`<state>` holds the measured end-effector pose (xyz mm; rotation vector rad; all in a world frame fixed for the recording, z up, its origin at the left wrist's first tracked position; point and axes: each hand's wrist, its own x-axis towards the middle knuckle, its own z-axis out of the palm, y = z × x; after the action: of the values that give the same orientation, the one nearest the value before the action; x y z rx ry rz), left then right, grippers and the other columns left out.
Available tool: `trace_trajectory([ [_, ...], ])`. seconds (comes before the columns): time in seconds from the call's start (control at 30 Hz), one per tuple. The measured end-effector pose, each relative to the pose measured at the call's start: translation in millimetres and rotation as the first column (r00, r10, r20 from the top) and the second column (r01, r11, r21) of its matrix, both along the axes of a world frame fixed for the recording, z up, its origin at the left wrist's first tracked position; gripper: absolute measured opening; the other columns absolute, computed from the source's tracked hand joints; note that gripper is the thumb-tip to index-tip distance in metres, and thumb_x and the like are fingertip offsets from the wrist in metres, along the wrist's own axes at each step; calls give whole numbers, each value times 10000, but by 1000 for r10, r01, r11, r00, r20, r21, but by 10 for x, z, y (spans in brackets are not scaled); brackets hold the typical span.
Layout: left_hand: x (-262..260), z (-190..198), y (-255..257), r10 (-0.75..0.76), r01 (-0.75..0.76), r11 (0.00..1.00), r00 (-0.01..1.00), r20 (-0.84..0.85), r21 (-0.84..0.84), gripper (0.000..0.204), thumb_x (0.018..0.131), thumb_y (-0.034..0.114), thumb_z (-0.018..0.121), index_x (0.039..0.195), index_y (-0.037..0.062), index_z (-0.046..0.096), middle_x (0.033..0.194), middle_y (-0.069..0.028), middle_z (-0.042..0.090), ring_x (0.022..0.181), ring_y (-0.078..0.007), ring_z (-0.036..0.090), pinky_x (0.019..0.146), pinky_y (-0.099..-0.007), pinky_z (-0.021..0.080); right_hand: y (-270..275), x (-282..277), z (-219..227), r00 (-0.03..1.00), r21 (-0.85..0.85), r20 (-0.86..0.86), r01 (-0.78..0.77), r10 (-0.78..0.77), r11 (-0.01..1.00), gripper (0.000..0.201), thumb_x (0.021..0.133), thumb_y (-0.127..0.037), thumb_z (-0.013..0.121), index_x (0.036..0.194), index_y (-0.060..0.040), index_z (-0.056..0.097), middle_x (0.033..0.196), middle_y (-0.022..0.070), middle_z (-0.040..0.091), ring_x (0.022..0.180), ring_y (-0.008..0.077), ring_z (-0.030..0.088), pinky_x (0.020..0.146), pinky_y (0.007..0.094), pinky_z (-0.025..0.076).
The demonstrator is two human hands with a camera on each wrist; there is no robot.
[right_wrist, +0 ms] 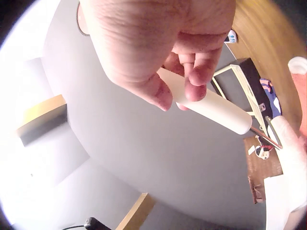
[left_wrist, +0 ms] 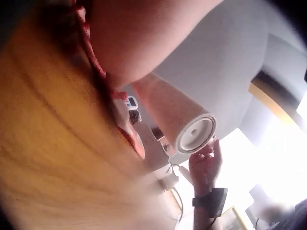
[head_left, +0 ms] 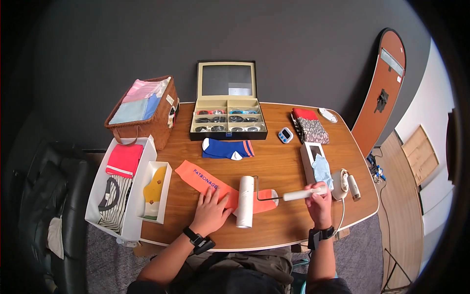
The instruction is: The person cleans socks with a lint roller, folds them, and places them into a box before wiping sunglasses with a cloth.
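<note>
An orange sock (head_left: 191, 176) with dark "PATRONAGE" lettering lies slantwise on the wooden table. My left hand (head_left: 211, 214) rests palm down on its middle, fingers spread. In my right hand (head_left: 320, 208) is the white handle of a lint roller (head_left: 246, 206), pinched between thumb and fingers. The roller's paper-covered cylinder overlaps the sock just right of my left hand, and a bent metal rod joins it to the handle. In the right wrist view the fingers wrap the handle (right_wrist: 220, 109). The left wrist view shows the cylinder (left_wrist: 170, 105) end-on beyond my left hand.
Blue socks (head_left: 227, 149) lie behind, before an eyeglass display case (head_left: 229, 134). Left stand a wicker basket (head_left: 142, 128) and white boxes (head_left: 128, 208) with folded socks. Right are a blue timer (head_left: 285, 135), folded patterned cloths (head_left: 312, 128), a tissue-topped box (head_left: 307, 164) and a corded white appliance (head_left: 339, 185).
</note>
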<state>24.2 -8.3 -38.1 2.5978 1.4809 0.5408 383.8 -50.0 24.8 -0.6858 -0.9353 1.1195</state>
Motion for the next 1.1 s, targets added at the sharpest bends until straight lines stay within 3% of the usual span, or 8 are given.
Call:
trace_trajectory([
  [0.03, -6, -29, 0, 16, -16, 1000, 998, -57, 3, 540, 991, 416, 559, 1441, 117, 538, 1530, -225, 420, 1453, -411, 336, 1179, -570, 250, 24, -12, -28, 1000, -2, 0, -1, 1, 1000, 225, 896, -43, 682, 1095, -37, 579, 1058, 187, 675, 617, 115, 585, 561, 228, 488],
  [0.17, -95, -126, 56, 24, -24, 1000, 1000, -5, -8, 540, 997, 424, 547, 1465, 156, 521, 1550, -202, 412, 1459, -411, 338, 1174, -599, 244, 98, 28, -154, 999, -47, 44, 3, -1, 999, 232, 887, -31, 685, 1095, -39, 583, 1071, 189, 691, 630, 119, 591, 580, 227, 491],
  [0.37, -150, -146, 103, -7, 7, 995, 1000, 3, -95, 537, 1024, 421, 499, 1492, 158, 492, 1587, -198, 364, 1492, -404, 276, 1201, -578, 192, 166, -27, -189, 996, -29, -83, -17, 15, 999, 261, 891, -36, 680, 1136, -26, 593, 1047, 154, 706, 672, 119, 613, 594, 227, 502],
  [0.47, -131, -100, 106, 2, -3, 996, 1000, -11, -92, 527, 1030, 412, 492, 1486, 149, 497, 1583, -197, 369, 1492, -402, 276, 1201, -578, 192, 169, -206, -215, 989, -270, 61, -111, 132, 956, 197, 898, -52, 682, 1085, -13, 633, 1068, 169, 710, 689, 142, 615, 635, 268, 521],
  [0.6, -76, -22, 88, 39, -40, 992, 999, -10, -119, 608, 987, 486, 550, 1472, 121, 506, 1588, -198, 356, 1490, -419, 266, 1200, -589, 185, 170, -315, -350, 974, -335, 3, -212, 226, 918, 132, 935, -107, 646, 984, 16, 652, 1050, 201, 718, 703, 182, 643, 665, 296, 545],
  [0.73, -83, 14, 143, 82, -90, 988, 994, -70, -125, 727, 929, 579, 601, 1471, 106, 500, 1602, -199, 329, 1488, -439, 254, 1196, -604, 178, 121, -282, -317, 991, -351, 47, -100, 124, 931, 152, 945, -111, 614, 949, 37, 648, 992, 219, 723, 675, 194, 649, 639, 302, 547],
  [0.9, -110, -16, 167, 66, -74, 988, 996, -59, -136, 725, 933, 583, 592, 1480, 118, 491, 1606, -200, 322, 1490, -441, 249, 1195, -611, 174, 4, -415, -203, 999, -332, 27, 48, -42, 942, 144, 929, -101, 597, 929, 36, 643, 946, 228, 716, 616, 213, 653, 569, 304, 548],
  [1.1, -111, -88, 219, 87, -90, 993, 995, -37, -82, 607, 947, 505, 599, 1418, 124, 557, 1564, -187, 388, 1467, -427, 298, 1187, -618, 191, 5, -585, -279, 990, -314, 138, 21, 24, 949, 144, 942, -104, 588, 942, 33, 634, 956, 220, 718, 631, 216, 659, 585, 307, 543],
])
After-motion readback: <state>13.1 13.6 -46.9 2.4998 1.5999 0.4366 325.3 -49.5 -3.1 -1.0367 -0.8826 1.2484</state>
